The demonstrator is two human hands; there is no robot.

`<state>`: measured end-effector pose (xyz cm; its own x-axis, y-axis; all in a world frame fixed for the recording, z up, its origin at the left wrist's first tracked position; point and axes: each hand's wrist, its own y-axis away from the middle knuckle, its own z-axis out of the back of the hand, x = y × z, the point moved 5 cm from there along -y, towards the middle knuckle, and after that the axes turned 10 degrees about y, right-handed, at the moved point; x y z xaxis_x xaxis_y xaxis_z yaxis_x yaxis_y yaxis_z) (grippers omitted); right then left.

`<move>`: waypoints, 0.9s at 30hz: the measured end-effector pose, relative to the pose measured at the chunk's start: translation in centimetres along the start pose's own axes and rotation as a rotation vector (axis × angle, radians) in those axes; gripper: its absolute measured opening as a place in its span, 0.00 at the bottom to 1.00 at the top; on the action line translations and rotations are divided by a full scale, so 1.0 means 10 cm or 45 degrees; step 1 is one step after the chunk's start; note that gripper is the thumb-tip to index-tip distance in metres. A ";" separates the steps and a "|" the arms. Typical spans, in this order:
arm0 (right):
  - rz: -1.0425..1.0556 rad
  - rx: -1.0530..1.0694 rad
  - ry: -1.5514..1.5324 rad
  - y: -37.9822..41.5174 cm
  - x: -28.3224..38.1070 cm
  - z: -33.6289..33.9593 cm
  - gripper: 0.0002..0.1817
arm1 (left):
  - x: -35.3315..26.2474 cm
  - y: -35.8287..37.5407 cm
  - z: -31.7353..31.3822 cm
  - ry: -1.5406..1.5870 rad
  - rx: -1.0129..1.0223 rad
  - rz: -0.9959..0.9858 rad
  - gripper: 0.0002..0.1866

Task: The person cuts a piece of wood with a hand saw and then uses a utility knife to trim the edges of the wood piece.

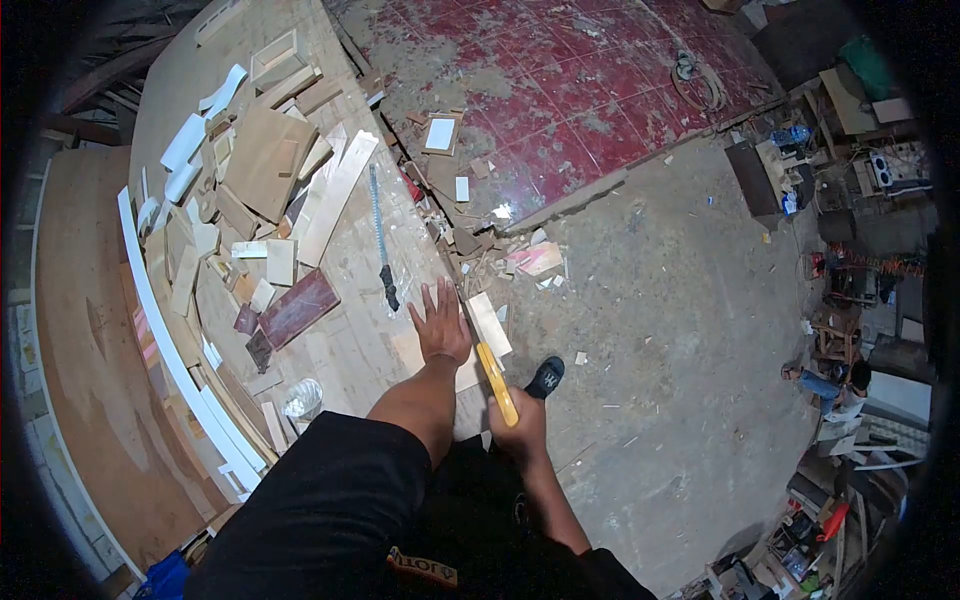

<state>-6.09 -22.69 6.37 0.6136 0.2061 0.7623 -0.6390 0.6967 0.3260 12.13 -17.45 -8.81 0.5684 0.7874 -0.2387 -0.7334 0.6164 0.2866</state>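
Note:
My left hand [441, 322] lies flat with its fingers spread on a pale board at the edge of the wooden work table [350, 375]. Just right of it, my right hand [519, 430] is wrapped round the lower end of a yellow handle [497, 385]. A narrow dark blade runs from this handle up along the table's edge, past my left fingertips. Beside the blade, a pale wood piece [489, 324] sticks out over the floor. Above my left hand lies a saw with a dark handle [389, 287] and a long thin blade.
Wood offcuts [265, 160], a dark red board [299, 308] and a clear plastic cup [303, 399] lie on the table. A sandal [546, 377] shows on the concrete floor. Another person [840, 388] is at the far right, near piled clutter.

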 end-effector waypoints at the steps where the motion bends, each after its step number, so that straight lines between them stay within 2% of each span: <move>1: 0.001 -0.004 -0.001 0.00 -0.01 0.00 0.11 | -0.02 0.00 0.02 0.000 -0.002 -0.003 0.38; 4: -0.074 -0.027 -0.087 0.08 -0.02 0.05 0.11 | -0.04 0.03 0.05 0.023 0.043 0.011 0.37; 7: 0.060 -0.046 0.002 0.30 0.20 0.37 0.12 | -0.02 -0.01 0.03 -0.008 0.049 0.039 0.38; 10: -0.051 0.075 0.009 0.40 0.39 0.57 0.13 | -0.05 0.01 0.07 -0.006 0.073 0.040 0.38; 12: -0.025 0.078 0.032 0.26 0.52 0.57 0.11 | -0.04 0.00 0.09 -0.013 0.085 0.040 0.37; 17: -0.109 0.137 0.060 -0.01 0.33 0.21 0.13 | -0.07 -0.01 0.07 -0.048 0.079 0.029 0.37; 19: 0.310 -0.053 0.217 0.11 0.52 0.30 0.13 | -0.04 -0.02 0.08 -0.055 0.101 0.042 0.36; 20: 0.307 -0.052 0.216 0.15 0.54 0.33 0.13 | -0.05 -0.02 0.08 -0.085 0.104 0.039 0.37; 22: 0.114 -0.036 0.120 0.20 0.57 0.42 0.12 | -0.05 0.01 0.07 -0.113 0.114 0.032 0.37; 27: -0.015 0.028 0.023 -0.02 0.39 0.15 0.11 | -0.01 -0.03 0.00 -0.070 0.063 0.017 0.37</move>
<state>-4.26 -23.06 10.08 0.6291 0.2103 0.7483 -0.6416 0.6840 0.3472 12.28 -17.69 -8.84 0.5795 0.7940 -0.1838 -0.7222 0.6048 0.3355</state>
